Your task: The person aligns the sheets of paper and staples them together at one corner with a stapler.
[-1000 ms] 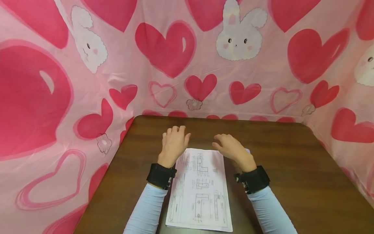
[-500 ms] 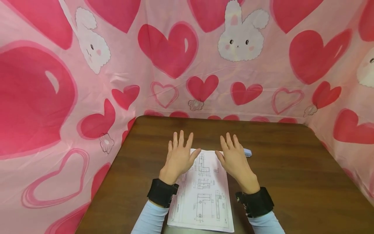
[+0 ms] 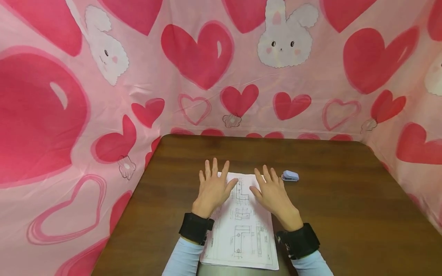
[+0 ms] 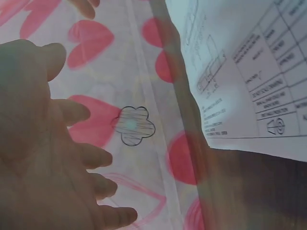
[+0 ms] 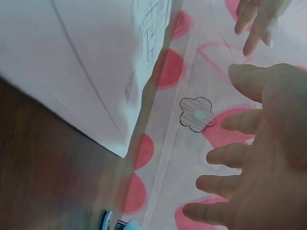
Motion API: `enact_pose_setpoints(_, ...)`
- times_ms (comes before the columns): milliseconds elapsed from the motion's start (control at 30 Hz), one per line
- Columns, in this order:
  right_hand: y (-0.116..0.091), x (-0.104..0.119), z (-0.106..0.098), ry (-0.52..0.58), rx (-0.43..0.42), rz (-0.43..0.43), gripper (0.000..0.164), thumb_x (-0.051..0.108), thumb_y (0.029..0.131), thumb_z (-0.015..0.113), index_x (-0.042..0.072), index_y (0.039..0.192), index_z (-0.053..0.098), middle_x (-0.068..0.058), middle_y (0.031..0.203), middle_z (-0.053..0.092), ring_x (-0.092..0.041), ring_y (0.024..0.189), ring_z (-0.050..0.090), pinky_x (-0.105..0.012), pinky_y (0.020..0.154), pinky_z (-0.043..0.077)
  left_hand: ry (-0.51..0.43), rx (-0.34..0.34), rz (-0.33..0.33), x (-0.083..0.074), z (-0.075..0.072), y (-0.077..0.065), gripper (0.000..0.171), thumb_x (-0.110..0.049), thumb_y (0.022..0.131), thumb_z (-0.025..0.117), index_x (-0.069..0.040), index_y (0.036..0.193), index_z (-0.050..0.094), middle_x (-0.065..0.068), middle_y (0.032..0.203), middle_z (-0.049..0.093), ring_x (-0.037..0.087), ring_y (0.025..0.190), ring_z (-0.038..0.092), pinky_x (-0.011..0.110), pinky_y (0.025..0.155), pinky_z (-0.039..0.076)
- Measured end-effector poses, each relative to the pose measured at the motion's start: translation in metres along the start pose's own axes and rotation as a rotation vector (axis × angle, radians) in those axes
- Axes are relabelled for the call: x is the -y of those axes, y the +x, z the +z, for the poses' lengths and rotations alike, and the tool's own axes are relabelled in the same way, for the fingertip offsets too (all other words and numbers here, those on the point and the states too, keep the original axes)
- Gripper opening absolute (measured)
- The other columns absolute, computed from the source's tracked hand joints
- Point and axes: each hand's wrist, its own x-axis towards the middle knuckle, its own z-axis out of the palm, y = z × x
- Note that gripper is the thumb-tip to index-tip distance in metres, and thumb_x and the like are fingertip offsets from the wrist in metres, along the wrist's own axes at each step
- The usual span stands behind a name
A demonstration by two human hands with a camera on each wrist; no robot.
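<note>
A stack of paper sheets (image 3: 241, 237) printed with technical drawings lies lengthwise on the brown table, its near end close to the table's front. Above its far left part, my left hand (image 3: 212, 191) is spread, palm down, fingers straight and holding nothing. My right hand (image 3: 273, 195) mirrors it over the far right edge, fingers extended and thumb pointing inward. Both wrist views show a gap between the hand and the paper. Just beyond the right fingertips sits a small light-blue stapler (image 3: 290, 176), partly visible at the bottom of the right wrist view.
The brown wooden table (image 3: 345, 199) extends to both sides of the paper. Pink fabric (image 3: 304, 80) with hearts and rabbits hangs around its back and sides. A black band (image 3: 299, 240) with a camera wraps each wrist.
Both hands have drawn back toward the body and their bent fingers have straightened and spread. The stapler, first mostly hidden behind the right hand, is now uncovered. The paper stays put.
</note>
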Motion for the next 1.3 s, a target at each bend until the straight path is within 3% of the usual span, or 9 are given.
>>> enact_pose_setpoints(200,-0.004,0.002,-0.004,-0.004,-0.002,-0.004,0.064,0.036,0.093,0.064,0.002,0.144,0.045,-0.031,0.148,0.041,-0.053,0.134,0.040,-0.069,0.098,0.039,0.007,0.030,-0.013,-0.002,-0.005,-0.002,0.076,-0.066,0.097,0.034,-0.025,0.158,0.017,0.020,0.164,0.006,0.047,0.150,-0.003,0.069,0.115,0.012)
enact_pose_setpoints(367,-0.005,0.004,-0.007,0.023,-0.005,0.006,0.064,0.035,0.092,0.065,0.002,0.144,0.046,-0.032,0.148,0.040,-0.054,0.135,0.039,-0.070,0.099,0.039,-0.006,-0.006,0.002,-0.003,-0.010,-0.003,0.075,-0.065,0.097,0.037,-0.023,0.157,0.020,0.022,0.163,0.010,0.047,0.150,-0.001,0.069,0.114,0.013)
enact_pose_setpoints(667,-0.009,0.001,-0.013,0.049,-0.004,0.032,0.065,0.035,0.093,0.065,-0.001,0.144,0.045,-0.033,0.149,0.037,-0.053,0.137,0.037,-0.070,0.103,0.034,-0.063,0.029,-0.026,0.000,-0.008,-0.002,0.075,-0.063,0.097,0.039,-0.024,0.157,0.020,0.021,0.164,0.008,0.045,0.151,-0.005,0.068,0.115,0.009)
enact_pose_setpoints(800,-0.008,0.000,-0.012,0.031,-0.020,0.029,0.065,0.034,0.093,0.065,0.000,0.143,0.045,-0.032,0.149,0.038,-0.053,0.136,0.037,-0.070,0.102,0.035,-0.063,0.005,-0.012,0.001,-0.007,0.001,0.075,-0.063,0.097,0.040,-0.022,0.157,0.022,0.022,0.163,0.010,0.047,0.150,-0.003,0.069,0.115,0.010)
enact_pose_setpoints(1033,-0.012,0.003,-0.008,-0.056,0.010,0.034,0.065,0.040,0.095,0.061,0.003,0.145,0.044,-0.029,0.150,0.040,-0.052,0.137,0.037,-0.071,0.101,0.036,-0.055,0.042,-0.018,0.002,-0.008,0.001,0.074,-0.062,0.097,0.040,-0.022,0.157,0.023,0.022,0.164,0.009,0.046,0.150,-0.004,0.069,0.115,0.008)
enact_pose_setpoints(1300,-0.014,0.000,-0.008,-0.040,0.033,0.056,0.065,0.042,0.096,0.059,0.003,0.146,0.043,-0.029,0.151,0.038,-0.053,0.138,0.035,-0.071,0.102,0.033,-0.032,0.045,-0.026,0.002,-0.007,0.002,0.073,-0.061,0.097,0.040,-0.022,0.156,0.025,0.021,0.164,0.010,0.046,0.151,-0.003,0.068,0.115,0.011)
